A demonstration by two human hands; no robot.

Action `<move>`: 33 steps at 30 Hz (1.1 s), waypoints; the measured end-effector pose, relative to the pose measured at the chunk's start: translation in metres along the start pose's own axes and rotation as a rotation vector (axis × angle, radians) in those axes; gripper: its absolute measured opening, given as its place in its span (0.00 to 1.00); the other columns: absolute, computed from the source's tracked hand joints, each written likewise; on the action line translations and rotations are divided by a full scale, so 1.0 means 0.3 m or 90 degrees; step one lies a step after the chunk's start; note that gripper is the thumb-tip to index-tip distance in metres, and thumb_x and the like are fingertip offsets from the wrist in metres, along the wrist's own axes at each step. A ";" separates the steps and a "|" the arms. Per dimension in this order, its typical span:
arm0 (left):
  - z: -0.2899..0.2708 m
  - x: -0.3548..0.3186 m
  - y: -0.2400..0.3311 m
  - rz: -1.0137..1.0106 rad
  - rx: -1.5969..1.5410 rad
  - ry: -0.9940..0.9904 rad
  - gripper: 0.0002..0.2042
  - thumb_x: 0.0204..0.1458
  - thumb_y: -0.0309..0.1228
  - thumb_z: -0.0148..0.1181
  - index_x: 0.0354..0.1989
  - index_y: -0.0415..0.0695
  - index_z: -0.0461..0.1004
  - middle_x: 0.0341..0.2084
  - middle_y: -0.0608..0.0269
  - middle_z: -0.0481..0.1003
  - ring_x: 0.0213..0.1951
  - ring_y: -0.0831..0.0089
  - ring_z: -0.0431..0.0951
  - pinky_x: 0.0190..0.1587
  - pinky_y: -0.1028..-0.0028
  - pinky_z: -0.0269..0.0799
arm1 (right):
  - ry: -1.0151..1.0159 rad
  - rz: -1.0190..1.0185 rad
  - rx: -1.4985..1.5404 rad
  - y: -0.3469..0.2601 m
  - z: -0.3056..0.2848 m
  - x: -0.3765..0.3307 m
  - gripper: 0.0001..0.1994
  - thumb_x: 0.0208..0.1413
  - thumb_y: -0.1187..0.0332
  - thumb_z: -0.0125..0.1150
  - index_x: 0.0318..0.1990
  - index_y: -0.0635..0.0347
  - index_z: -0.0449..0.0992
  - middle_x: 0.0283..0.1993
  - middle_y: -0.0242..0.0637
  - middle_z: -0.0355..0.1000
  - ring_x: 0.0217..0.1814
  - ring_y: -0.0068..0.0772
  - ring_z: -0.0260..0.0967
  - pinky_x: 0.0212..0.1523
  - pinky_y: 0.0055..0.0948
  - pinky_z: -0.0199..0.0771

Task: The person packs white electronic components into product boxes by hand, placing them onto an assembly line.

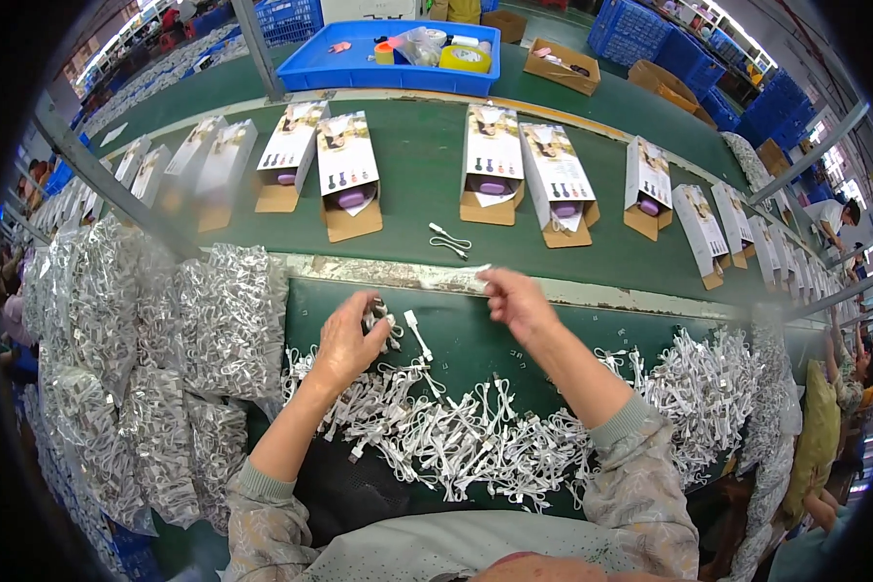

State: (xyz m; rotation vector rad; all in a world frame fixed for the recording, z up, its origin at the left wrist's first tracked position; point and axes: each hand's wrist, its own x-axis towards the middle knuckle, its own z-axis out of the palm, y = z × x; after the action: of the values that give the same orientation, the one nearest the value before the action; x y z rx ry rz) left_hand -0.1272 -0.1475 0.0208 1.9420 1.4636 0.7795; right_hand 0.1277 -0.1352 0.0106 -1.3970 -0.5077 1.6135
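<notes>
My right hand (520, 305) is closed in a pinch on a white USB cable (461, 278), blurred by motion, over the worn ledge (369, 273) between table and belt. To the left, my left hand (344, 341) curls its fingers round several white USB cables (389, 330). A single white cable (418, 335) lies on the green tabletop beside that hand. Closer to me spreads a loose pile of white cables (475, 441). Beyond my hands, another small white cable (449, 241) rests on the green belt.
Open-ended white boxes (347, 160) with purple items inside stand along the belt. Clear bags of cables (228, 320) are stacked at left; more cables (708, 398) heap at right. A blue tray (320, 68) with tape rolls and a cardboard box (561, 68) sit behind. Metal posts (116, 184) flank the bench.
</notes>
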 end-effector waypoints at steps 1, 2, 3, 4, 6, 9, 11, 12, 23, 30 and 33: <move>0.009 0.041 -0.019 0.112 0.096 0.088 0.16 0.45 0.30 0.58 0.43 0.37 0.68 0.35 0.52 0.74 0.40 0.56 0.74 0.43 0.64 0.69 | 0.008 -0.059 0.008 -0.033 -0.028 0.041 0.07 0.48 0.64 0.61 0.32 0.56 0.75 0.22 0.21 0.62 0.18 0.14 0.55 0.17 0.16 0.55; 0.019 0.076 -0.013 0.119 0.090 0.111 0.16 0.44 0.30 0.58 0.42 0.39 0.69 0.39 0.52 0.72 0.44 0.54 0.71 0.46 0.63 0.67 | 0.025 -0.064 0.049 -0.048 -0.055 0.064 0.07 0.49 0.64 0.60 0.31 0.56 0.75 0.22 0.21 0.62 0.18 0.13 0.54 0.16 0.15 0.55; 0.034 0.114 -0.007 0.119 0.090 0.110 0.16 0.44 0.30 0.58 0.42 0.39 0.69 0.39 0.52 0.72 0.44 0.54 0.71 0.46 0.63 0.67 | 0.026 -0.063 0.049 -0.056 -0.071 0.084 0.07 0.49 0.64 0.60 0.31 0.56 0.75 0.22 0.21 0.62 0.18 0.13 0.54 0.16 0.15 0.55; 0.056 0.147 0.009 0.115 0.080 0.060 0.16 0.44 0.29 0.58 0.43 0.39 0.69 0.40 0.52 0.71 0.44 0.54 0.71 0.46 0.63 0.67 | 0.073 -0.071 0.077 -0.061 -0.094 0.093 0.07 0.49 0.64 0.60 0.31 0.55 0.75 0.22 0.21 0.63 0.18 0.13 0.54 0.16 0.15 0.54; 0.109 0.203 0.054 0.103 0.071 -0.014 0.16 0.44 0.27 0.57 0.44 0.40 0.69 0.43 0.53 0.70 0.45 0.55 0.70 0.47 0.63 0.67 | 0.130 -0.090 0.162 -0.087 -0.145 0.117 0.06 0.49 0.65 0.61 0.32 0.55 0.74 0.21 0.22 0.63 0.17 0.13 0.54 0.15 0.14 0.54; 0.244 0.306 0.092 0.225 0.118 0.005 0.17 0.43 0.25 0.57 0.45 0.40 0.69 0.43 0.54 0.70 0.45 0.56 0.70 0.47 0.64 0.67 | 0.180 -0.066 0.315 -0.125 -0.208 0.224 0.07 0.46 0.70 0.62 0.26 0.56 0.69 0.21 0.28 0.63 0.16 0.17 0.57 0.13 0.18 0.57; 0.346 0.381 0.135 0.274 0.137 0.000 0.19 0.43 0.25 0.57 0.47 0.41 0.68 0.46 0.54 0.68 0.45 0.56 0.69 0.48 0.64 0.67 | 0.220 -0.059 0.386 -0.140 -0.238 0.315 0.06 0.47 0.71 0.61 0.26 0.57 0.68 0.20 0.28 0.63 0.15 0.18 0.57 0.13 0.20 0.58; 0.397 0.415 0.161 0.290 0.166 -0.014 0.20 0.43 0.23 0.55 0.48 0.40 0.67 0.47 0.54 0.68 0.45 0.57 0.70 0.47 0.64 0.67 | 0.248 -0.044 0.431 -0.157 -0.254 0.358 0.05 0.48 0.72 0.57 0.26 0.57 0.67 0.20 0.29 0.63 0.15 0.20 0.56 0.12 0.21 0.58; 0.749 0.668 0.244 0.299 0.211 -0.139 0.08 0.46 0.29 0.54 0.35 0.42 0.73 0.26 0.51 0.74 0.32 0.53 0.74 0.35 0.58 0.70 | 0.225 -0.017 0.398 -0.298 -0.539 0.638 0.05 0.53 0.72 0.52 0.27 0.59 0.69 0.19 0.28 0.66 0.14 0.16 0.58 0.11 0.14 0.58; 0.778 0.589 0.332 -0.195 -0.475 -0.108 0.06 0.47 0.31 0.54 0.25 0.41 0.71 0.19 0.69 0.70 0.21 0.83 0.68 0.21 0.83 0.61 | 0.176 -0.040 -0.113 -0.308 -0.767 0.430 0.14 0.57 0.60 0.47 0.30 0.63 0.70 0.25 0.35 0.70 0.17 0.21 0.62 0.14 0.22 0.62; 0.777 0.567 0.367 -0.314 -0.510 -0.046 0.06 0.47 0.30 0.55 0.24 0.42 0.69 0.19 0.69 0.70 0.21 0.81 0.68 0.20 0.81 0.62 | 0.055 -0.158 -0.540 -0.264 -0.665 0.176 0.11 0.56 0.61 0.52 0.35 0.60 0.72 0.27 0.31 0.69 0.21 0.19 0.63 0.20 0.20 0.65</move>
State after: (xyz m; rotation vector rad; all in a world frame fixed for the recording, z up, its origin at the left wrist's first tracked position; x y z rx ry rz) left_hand 0.1540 -0.0319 -0.0335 0.9539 1.2351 0.8662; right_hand 0.3451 -0.1012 -0.0109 -1.8933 -1.3589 1.1553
